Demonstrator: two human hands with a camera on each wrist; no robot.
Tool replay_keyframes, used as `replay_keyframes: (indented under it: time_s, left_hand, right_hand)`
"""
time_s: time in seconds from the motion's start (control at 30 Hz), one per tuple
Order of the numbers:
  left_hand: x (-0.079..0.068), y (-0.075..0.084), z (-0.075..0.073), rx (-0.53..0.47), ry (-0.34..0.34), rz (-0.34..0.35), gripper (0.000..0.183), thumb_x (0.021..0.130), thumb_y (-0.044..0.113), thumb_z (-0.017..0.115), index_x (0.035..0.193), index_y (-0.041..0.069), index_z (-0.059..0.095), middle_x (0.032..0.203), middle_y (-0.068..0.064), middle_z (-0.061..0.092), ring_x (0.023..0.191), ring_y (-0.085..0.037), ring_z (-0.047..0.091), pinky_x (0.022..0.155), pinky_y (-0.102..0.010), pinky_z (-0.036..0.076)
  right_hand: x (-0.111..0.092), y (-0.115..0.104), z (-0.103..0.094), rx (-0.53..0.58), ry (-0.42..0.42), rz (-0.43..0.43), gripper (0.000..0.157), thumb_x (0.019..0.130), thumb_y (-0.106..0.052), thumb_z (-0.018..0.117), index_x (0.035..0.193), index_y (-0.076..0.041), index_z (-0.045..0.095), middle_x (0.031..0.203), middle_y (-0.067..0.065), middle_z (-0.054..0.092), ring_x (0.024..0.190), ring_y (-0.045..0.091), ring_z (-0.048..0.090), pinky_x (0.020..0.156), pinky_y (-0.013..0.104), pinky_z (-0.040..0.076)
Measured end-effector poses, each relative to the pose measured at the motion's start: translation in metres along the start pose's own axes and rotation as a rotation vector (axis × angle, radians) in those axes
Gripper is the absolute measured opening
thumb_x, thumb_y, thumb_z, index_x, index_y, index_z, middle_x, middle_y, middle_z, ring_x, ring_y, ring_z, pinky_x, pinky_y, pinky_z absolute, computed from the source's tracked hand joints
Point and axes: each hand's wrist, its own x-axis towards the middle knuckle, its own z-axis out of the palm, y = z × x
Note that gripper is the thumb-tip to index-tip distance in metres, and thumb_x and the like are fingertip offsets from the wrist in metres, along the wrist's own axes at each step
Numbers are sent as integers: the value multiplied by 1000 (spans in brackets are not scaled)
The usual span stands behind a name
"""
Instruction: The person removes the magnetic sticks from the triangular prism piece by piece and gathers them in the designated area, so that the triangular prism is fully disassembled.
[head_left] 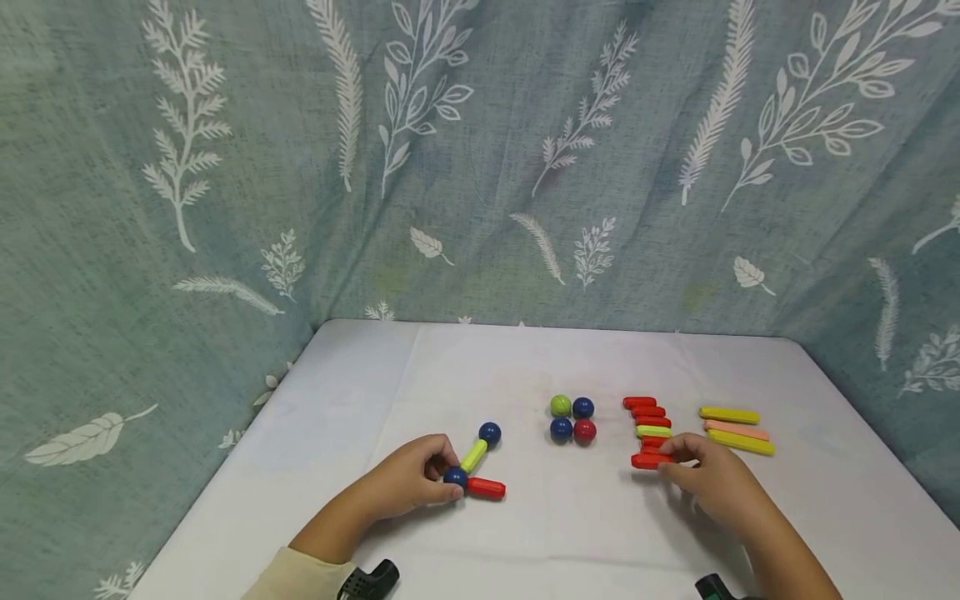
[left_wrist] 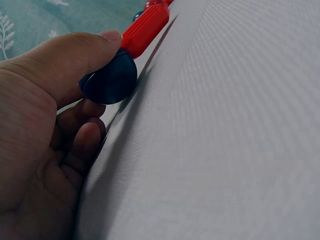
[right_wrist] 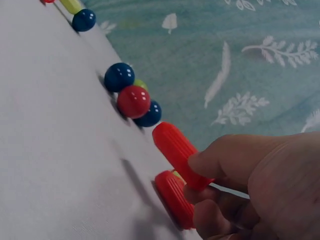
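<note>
My left hand [head_left: 405,482] pinches a dark blue ball [head_left: 454,477] between thumb and fingers. From that ball a yellow-green rod [head_left: 474,456] runs to a second blue ball [head_left: 490,433], and a red rod [head_left: 487,488] sticks out to the right. In the left wrist view the thumb presses the blue ball [left_wrist: 112,80] close to the red rod's end. My right hand [head_left: 705,475] pinches a loose red rod [right_wrist: 177,152] by one end, lifted just above another red rod [right_wrist: 174,197] lying on the cloth.
Between the hands sit a green ball [head_left: 560,406], two blue balls [head_left: 582,407] and a red ball [head_left: 584,431], grouped together. Several red rods [head_left: 648,412] and a yellow-green one form a column. Farther right lie yellow rods [head_left: 730,414] and an orange rod [head_left: 737,430]. Patterned curtains border the white table [head_left: 570,508].
</note>
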Motion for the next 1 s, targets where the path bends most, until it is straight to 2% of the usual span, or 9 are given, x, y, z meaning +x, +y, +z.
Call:
replay_keyframes:
  time_s: [0.2,0.47,0.63,0.83,1.0]
  left_hand:
    - [-1,-1,-1,1,6,-1,34,83,30,90,102,20,63,97,1,62,88,-18,57,73,-27,49]
    - [0,-2,0,-6,6,16,33,84,28,90,102,20,63,96,1,62,88,-17,57,73,-26,50]
    - [0,-1,1,-5,7,15,33,84,28,90,102,20,63,97,1,62,88,-17,57,74,-27,49]
    - [0,-1,0,-1,4,9,34,84,29,90,102,20,63,97,1,62,89,-18,57,75,-27,49]
    - [1,-2,0,-6,2,10,34,84,30,90,102,21,63,98,1,63,89,-18,57,76,-27,49]
  right_hand:
    - [3,5,-2,-41,-1,31,30,93,-20,79,118,-10,67,115,13,66,78,23,59,65,35,53]
    - [7,9,-1,-96,10,74,32,91,-18,81,118,-9,66,107,12,64,83,23,58,67,32,54]
    - [9,11,2,-155,37,56,30,92,-19,81,116,-9,67,106,10,64,92,25,56,72,32,52]
    - [10,10,6,-198,63,37,28,93,-19,79,116,-9,67,107,10,65,99,27,56,82,40,53]
    - [9,8,7,-189,75,52,32,92,-23,80,118,-9,66,109,11,66,96,26,57,77,36,54]
